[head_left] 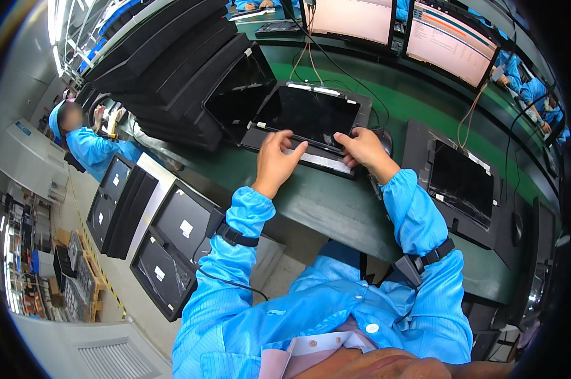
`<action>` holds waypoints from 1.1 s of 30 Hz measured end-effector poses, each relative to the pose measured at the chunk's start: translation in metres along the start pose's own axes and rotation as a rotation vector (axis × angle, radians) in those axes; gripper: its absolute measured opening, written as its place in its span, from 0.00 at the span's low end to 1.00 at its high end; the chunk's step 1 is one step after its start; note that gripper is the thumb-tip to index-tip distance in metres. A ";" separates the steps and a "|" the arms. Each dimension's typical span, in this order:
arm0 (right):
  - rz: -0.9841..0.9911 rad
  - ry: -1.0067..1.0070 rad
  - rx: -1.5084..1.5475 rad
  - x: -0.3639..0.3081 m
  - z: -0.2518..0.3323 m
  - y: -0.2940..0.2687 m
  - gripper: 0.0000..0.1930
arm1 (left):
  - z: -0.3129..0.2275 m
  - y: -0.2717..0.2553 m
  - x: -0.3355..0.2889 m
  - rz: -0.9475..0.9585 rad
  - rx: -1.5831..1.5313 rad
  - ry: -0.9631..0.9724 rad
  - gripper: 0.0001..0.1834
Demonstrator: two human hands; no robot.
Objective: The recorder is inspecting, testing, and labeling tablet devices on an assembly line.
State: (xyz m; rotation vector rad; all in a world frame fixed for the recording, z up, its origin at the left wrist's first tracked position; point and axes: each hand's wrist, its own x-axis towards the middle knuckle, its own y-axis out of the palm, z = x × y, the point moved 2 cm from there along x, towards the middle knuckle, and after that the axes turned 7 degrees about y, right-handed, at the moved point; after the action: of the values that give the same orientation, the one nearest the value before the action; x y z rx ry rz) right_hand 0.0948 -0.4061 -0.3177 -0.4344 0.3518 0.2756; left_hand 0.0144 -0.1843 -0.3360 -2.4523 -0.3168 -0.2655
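A dark, glossy display panel (307,114) lies on a black tray-like base (361,117) at the table's middle, with white strips and thin cables along its far edge. My left hand (278,162) is at the panel's near edge, fingers bent and thumb apart from them. At the near right corner, my right hand (367,151) has its fingers closed on the panel's edge; their undersides are hidden. A pale strip (326,162) shows on the base just below both hands.
Another panel (461,180) lies on a black base at right, near a mouse (516,228). Black foam trays (165,69) are stacked at left beside a leaning panel (241,91). Monitors (449,44) stand behind. A co-worker in blue (92,148) is at far left.
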 end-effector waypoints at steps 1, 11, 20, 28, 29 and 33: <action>0.000 0.001 -0.002 -0.001 -0.002 -0.001 0.37 | 0.000 -0.001 -0.001 -0.267 0.429 0.355 0.34; -0.253 -0.628 -0.711 -0.018 -0.018 0.007 0.24 | 0.033 0.006 0.029 -0.279 0.516 0.447 0.40; -0.154 -0.776 -0.477 -0.077 -0.023 -0.020 0.25 | 0.040 0.007 0.029 -0.220 0.612 0.380 0.39; -0.849 -0.626 -0.900 -0.187 -0.138 -0.267 0.12 | -0.031 0.045 -0.013 -0.226 0.561 0.675 0.32; -0.865 -0.386 -1.048 -0.191 -0.164 -0.298 0.14 | -0.068 0.067 -0.024 -0.160 0.409 0.744 0.27; -0.580 -0.445 -0.924 -0.160 -0.205 -0.347 0.16 | -0.167 0.149 -0.058 0.181 0.209 0.998 0.26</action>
State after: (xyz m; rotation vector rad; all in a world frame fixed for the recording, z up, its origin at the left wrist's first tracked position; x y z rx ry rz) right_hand 0.0103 -0.8316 -0.3051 -1.3246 -0.3758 -0.0593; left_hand -0.0159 -0.4119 -0.3079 -1.8422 0.2961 -1.2266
